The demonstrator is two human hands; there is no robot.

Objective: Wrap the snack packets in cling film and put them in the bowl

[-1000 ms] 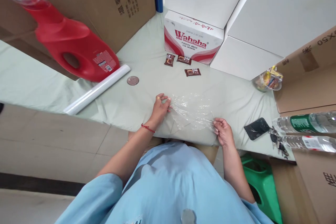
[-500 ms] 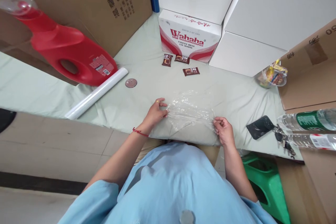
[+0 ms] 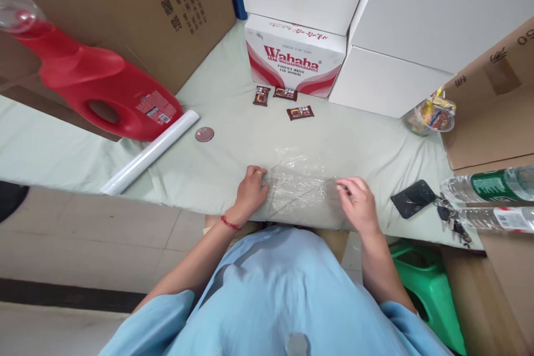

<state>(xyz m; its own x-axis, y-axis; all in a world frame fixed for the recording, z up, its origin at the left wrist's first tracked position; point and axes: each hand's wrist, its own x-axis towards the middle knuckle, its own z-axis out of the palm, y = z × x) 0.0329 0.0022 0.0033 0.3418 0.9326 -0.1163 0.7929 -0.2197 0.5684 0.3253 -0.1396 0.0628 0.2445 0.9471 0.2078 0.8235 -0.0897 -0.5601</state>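
Note:
A crinkled sheet of clear plastic film (image 3: 298, 189) lies on the cloth near the table's front edge, between my two hands. My left hand (image 3: 252, 192), with a red string bracelet at the wrist, has its fingers bent down on the film's left edge and closed on it. At the opposite edge, my right hand (image 3: 359, 203) pinches the film between thumb and forefinger, its other fingers curled. Beyond the film lie three small brown cocoa snack packets (image 3: 300, 112). A round, flat brownish disc (image 3: 204, 134) rests to the left.
A white roll (image 3: 150, 153) lies beside a large red jug (image 3: 112, 89) at left. The Wahaha carton (image 3: 294, 58) and white boxes stand behind. To the right are a phone (image 3: 413, 199), keys (image 3: 453, 219), two bottles (image 3: 496, 186) and a snack tub (image 3: 431, 117). Below is a green stool (image 3: 438, 295).
The film has settled flatter on the cloth. My left hand has turned palm-down and moved slightly lower; my right hand has turned over at the film's right edge. The view has shifted slightly.

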